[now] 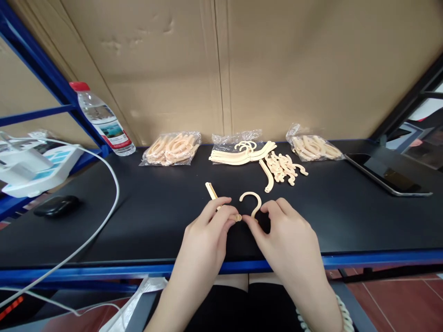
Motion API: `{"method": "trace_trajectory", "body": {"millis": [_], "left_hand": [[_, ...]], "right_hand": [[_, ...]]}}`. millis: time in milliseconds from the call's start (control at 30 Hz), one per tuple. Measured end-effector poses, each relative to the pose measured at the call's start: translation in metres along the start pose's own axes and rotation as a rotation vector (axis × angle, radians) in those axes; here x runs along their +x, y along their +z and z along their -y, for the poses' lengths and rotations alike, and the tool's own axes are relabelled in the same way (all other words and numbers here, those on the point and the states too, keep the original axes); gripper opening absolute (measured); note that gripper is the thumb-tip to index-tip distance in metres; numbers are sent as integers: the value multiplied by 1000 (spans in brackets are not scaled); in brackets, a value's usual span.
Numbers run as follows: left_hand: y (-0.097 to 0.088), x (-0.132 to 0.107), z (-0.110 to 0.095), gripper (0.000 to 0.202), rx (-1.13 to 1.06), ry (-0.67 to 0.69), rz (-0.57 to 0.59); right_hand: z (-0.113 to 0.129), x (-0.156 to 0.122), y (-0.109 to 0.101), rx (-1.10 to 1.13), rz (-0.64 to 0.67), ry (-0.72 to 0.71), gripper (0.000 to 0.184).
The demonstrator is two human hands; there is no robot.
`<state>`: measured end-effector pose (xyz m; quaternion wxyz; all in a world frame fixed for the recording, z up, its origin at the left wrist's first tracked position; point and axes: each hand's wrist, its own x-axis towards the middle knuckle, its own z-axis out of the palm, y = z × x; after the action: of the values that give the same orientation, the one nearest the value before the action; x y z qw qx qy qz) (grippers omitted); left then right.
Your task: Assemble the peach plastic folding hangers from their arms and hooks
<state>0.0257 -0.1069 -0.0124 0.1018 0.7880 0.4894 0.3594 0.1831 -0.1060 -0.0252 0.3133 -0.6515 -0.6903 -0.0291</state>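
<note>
Head view: above the surface (pixel 155 198), near the middle of its front edge, a strip (pixel 212 191) is pinched between thumb and fingers of the left hand (pixel 206 230), its one end left jutting toward the back edge and its other end turned to the right hand (pixel 289 233). By that hand a hook (pixel 259 201) is gripped low, between thumb and forefinger, presumably so that its curve is left free; whether strip and hook touch cannot be told. The two are held close together, probably so that their ends can be compared or lined up. Toward the back edge, loose arms (pixel 235 158) and small pieces (pixel 282 167) are laid out, apparently for easy reach, between two filled bags, the left bag (pixel 172 148) and the right bag (pixel 314 147).
</note>
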Motion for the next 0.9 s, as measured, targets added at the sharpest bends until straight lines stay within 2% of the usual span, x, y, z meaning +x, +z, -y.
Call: {"method": "trace_trajectory", "body": {"millis": [200, 333, 433, 533, 733, 800, 900], "left_hand": [[-3, -6, 0, 23, -147, -53, -107], [-3, -8, 1, 21, -176, -38, -140], [-4, -10, 2, 21, -197, -41, -240], [-4, -11, 2, 24, -263, -10, -347], [3, -4, -11, 24, -542, 1, -390], [6, -1, -17, 23, -625, -20, -395], [11, 3, -23, 18, -693, -62, -368]], "right_hand": [[3, 2, 4, 26, 40, -2, 18], [-8, 7, 2, 192, 28, 7, 21], [-14, 9, -3, 436, -20, 38, 20], [-12, 5, -9, 759, -46, 148, 18], [1, -4, -6, 1403, 79, 289, 10], [3, -2, -4, 1540, 109, 299, 7], [5, 1, -2, 1631, 116, 311, 4]]}}
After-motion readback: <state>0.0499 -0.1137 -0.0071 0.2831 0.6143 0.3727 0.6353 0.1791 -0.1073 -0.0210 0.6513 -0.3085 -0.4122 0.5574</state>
